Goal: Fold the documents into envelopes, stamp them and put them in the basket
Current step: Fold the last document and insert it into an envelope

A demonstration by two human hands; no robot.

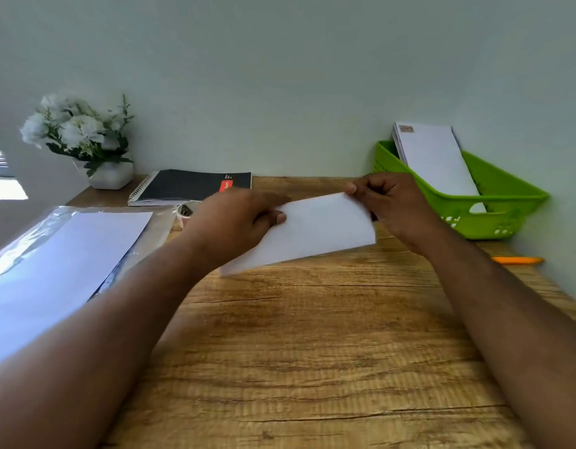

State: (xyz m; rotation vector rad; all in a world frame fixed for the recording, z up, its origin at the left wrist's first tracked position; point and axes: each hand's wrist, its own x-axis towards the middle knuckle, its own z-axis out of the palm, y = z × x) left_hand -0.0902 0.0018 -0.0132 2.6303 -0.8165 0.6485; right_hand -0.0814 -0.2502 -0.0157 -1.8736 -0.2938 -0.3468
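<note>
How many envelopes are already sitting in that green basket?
At least 2: stamped envelopes lean upright against the back wall of the green basket, one right behind the other. Only edges show behind the front one, so more may be hidden.

I'm at a small home-office desk: wood-grain desktop against a plain wall, spiral notebook, potted white flowers, green basket of stamped envelopes.
</note>
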